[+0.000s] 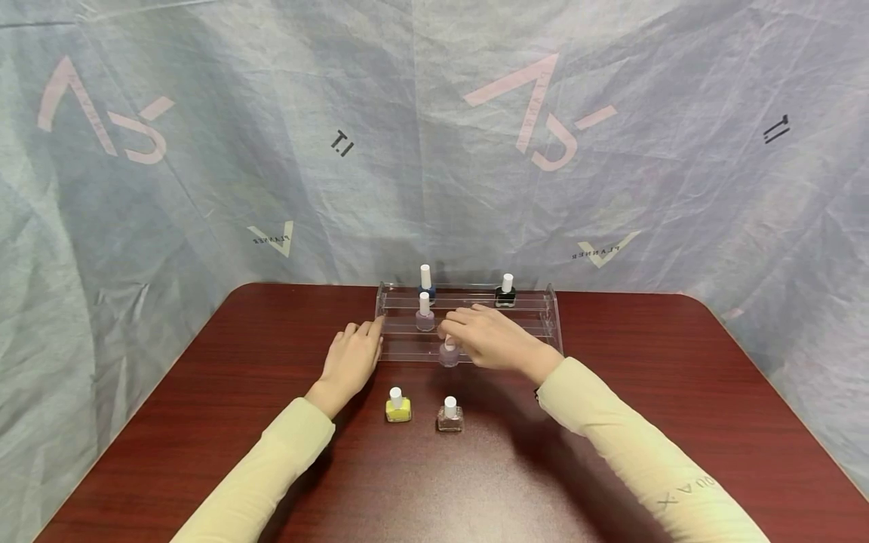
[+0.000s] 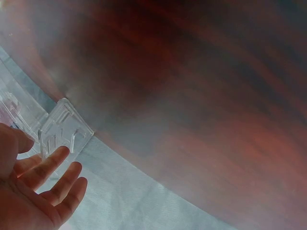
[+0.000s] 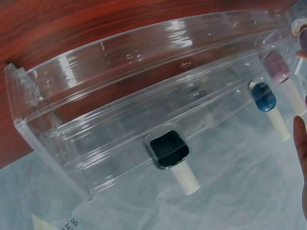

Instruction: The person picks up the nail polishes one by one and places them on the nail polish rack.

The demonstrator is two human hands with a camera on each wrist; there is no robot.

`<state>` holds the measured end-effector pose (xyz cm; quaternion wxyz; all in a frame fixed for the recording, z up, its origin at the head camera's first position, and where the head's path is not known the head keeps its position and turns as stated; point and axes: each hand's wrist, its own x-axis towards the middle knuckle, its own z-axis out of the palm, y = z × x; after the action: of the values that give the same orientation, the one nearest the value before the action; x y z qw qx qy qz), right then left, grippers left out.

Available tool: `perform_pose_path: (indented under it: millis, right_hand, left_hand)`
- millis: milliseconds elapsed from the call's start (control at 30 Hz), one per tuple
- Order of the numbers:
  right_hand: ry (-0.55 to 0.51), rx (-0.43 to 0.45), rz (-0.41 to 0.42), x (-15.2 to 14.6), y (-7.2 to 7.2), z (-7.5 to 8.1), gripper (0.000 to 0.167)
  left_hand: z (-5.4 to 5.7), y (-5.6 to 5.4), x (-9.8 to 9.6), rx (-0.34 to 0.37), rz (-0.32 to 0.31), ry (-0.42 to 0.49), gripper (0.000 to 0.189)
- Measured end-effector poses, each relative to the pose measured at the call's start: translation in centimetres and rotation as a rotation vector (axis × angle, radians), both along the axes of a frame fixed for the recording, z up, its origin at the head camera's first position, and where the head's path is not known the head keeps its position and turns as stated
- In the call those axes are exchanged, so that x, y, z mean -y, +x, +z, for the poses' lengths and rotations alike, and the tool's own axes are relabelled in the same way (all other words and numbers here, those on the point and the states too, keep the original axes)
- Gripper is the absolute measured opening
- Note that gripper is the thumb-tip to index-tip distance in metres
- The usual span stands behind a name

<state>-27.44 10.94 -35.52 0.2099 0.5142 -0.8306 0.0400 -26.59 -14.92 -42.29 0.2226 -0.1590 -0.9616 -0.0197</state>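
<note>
A clear tiered acrylic rack (image 1: 407, 349) stands toward the back of the table. My right hand (image 1: 490, 337) pinches the white cap of a pale purple nail polish bottle (image 1: 449, 354) at the front tier; the fingers hide part of the cap. At the rack's left end my left hand (image 1: 353, 357) touches the side panel (image 2: 64, 128) with loosely extended fingers. Behind the right hand's bottle, a mauve nail polish bottle (image 1: 425, 317) stands on the middle tier. On the top tier are a blue bottle (image 1: 426, 291) and a black one (image 3: 169, 148), both white-capped.
Nearer the person on the dark red wooden table (image 1: 271, 362) stand a yellow nail polish bottle (image 1: 398, 409) and a brownish clear one (image 1: 450, 417), side by side. A grey printed cloth (image 1: 407, 188) hangs behind the table's back edge.
</note>
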Motion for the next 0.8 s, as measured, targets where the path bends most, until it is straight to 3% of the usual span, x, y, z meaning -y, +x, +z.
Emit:
perform_pose_path:
  millis: [433, 800]
  right_hand:
    - [-0.038, -0.05, -0.01, -2.2, -0.4, 0.4, 0.007]
    - [-0.034, 0.004, -0.079, -4.0, -0.8, 0.9, 0.016]
  left_hand:
    - [0.0, 0.0, 0.0, -0.019, -0.008, 0.007, 0.039]
    - [0.1, 0.1, -0.1, -0.032, -0.009, 0.006, 0.039]
